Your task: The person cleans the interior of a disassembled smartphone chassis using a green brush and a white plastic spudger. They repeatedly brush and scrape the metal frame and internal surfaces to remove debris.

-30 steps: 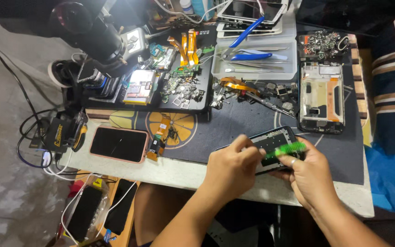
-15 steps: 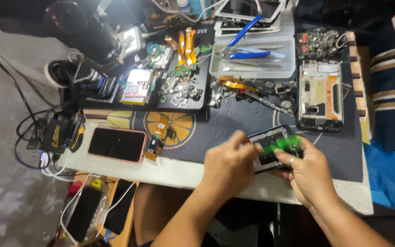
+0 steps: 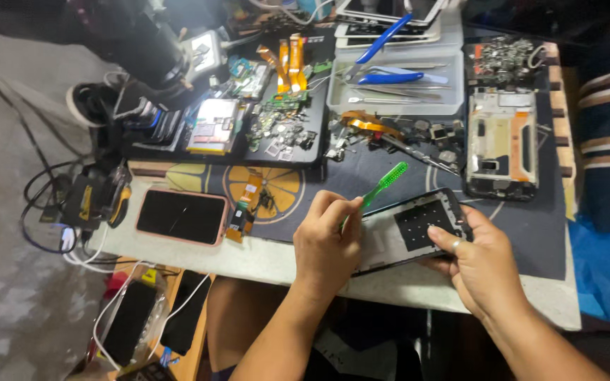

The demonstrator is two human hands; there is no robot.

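Note:
My left hand point(image 3: 327, 243) grips a green toothbrush point(image 3: 384, 183) by its handle, with the bristle end raised up and to the right above the mat. My right hand point(image 3: 480, 262) holds an opened phone frame point(image 3: 409, 229) at its right edge, thumb resting on the dark panel inside it. The frame lies tilted over the front edge of the work table point(image 3: 404, 288), between both hands.
A pink-cased phone point(image 3: 182, 216) lies at the left on the table. A second stripped phone frame point(image 3: 500, 141) sits at the right. A clear tray point(image 3: 390, 85) holds blue-handled tools and tweezers. Loose circuit boards, flex cables and screws crowd the back. Cables hang off the left edge.
The green toothbrush has lifted off the phone frame and now points up and to the right. My left hand drew back toward the frame's left end.

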